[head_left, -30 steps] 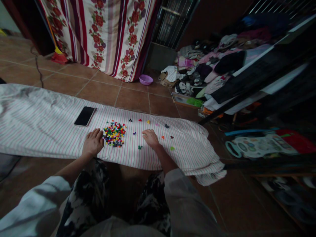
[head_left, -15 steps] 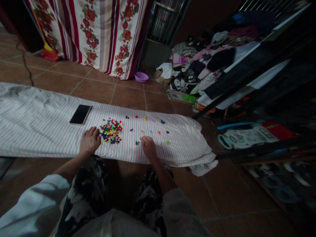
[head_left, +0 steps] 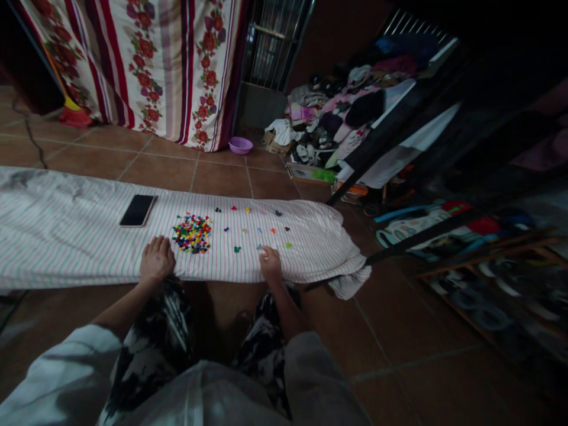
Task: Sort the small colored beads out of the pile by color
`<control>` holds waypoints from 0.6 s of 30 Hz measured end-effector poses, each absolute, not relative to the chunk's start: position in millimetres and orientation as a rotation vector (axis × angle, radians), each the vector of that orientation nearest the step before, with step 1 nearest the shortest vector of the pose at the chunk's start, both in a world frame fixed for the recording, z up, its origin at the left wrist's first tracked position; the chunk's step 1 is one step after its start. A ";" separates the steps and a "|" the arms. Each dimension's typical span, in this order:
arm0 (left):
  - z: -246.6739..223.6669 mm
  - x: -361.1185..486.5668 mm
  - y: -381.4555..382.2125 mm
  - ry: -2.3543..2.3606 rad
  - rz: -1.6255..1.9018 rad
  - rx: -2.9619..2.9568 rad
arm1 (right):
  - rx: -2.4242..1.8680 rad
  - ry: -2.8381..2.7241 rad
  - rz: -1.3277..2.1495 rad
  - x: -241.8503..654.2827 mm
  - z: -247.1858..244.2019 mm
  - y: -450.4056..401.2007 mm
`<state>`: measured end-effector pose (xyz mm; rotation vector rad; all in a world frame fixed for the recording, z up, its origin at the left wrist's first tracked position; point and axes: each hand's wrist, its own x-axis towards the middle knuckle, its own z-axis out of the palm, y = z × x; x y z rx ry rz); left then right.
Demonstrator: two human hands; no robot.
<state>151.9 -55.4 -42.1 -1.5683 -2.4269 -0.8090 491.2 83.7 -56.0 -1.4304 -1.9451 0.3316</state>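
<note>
A heap of small multicoloured pieces (head_left: 192,234), too small to name by kind, lies on a striped cloth (head_left: 97,236). My left hand (head_left: 157,258) rests palm down at the heap's near left side, fingers stretched out, holding nothing visible. To the right, small single-colour clusters are spread in rows, among them a dark green cluster (head_left: 237,249), a lime green cluster (head_left: 288,245) and an orange cluster (head_left: 273,231). Between the green ones, my right hand (head_left: 270,263) has its fingertips pinched low over the cloth, by a tiny greyish piece (head_left: 259,247). What the pinch holds is hidden.
A phone (head_left: 138,210) with a dark screen lies left of the heap. Beyond the cloth, a purple basin (head_left: 240,145) stands on the tiled floor near a floral curtain (head_left: 168,71). Piled clothes (head_left: 332,118) fill the back right, and a slatted rack (head_left: 470,260) stands at the right.
My right hand has moved right, from beside the dark green cluster to between it and the lime green one. My left hand stays by the heap. The view has shifted slightly.
</note>
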 end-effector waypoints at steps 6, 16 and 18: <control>-42.5 164.9 -76.4 -2.416 -0.716 -1.623 | -1.450 -1.935 0.313 489.7 -60.9 86.7; 10.2 180.6 -100.7 -2.536 -0.131 -1.900 | -1.392 -1.960 0.320 490.5 -72.8 69.3; 18.8 183.8 -102.7 -2.547 0.011 -1.949 | -1.370 -1.978 0.314 489.8 -75.2 67.4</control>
